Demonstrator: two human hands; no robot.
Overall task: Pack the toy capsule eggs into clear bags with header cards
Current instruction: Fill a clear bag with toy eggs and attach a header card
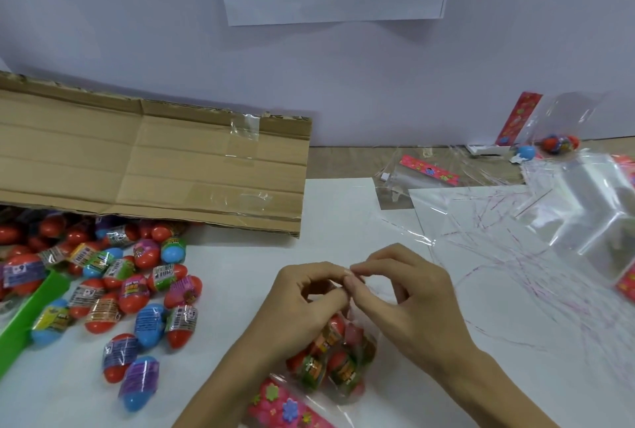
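Note:
A clear bag (343,390) holding several red capsule eggs (338,355) lies near the table's front edge, below my hands. A pink header card (285,407) with flower prints lies at its near end. My left hand (302,304) and my right hand (405,293) meet above the bag, fingertips pinching the bag's thin open edge between them. Many loose red and blue capsule eggs (103,290) lie scattered on the left of the table.
A flattened cardboard box (154,159) lies at the back left above the loose eggs. A green plastic piece (31,314) sits at the left edge. Empty clear bags (584,214), peeled strips and pink header cards (429,171) clutter the right; a filled bag (560,142) stands far right.

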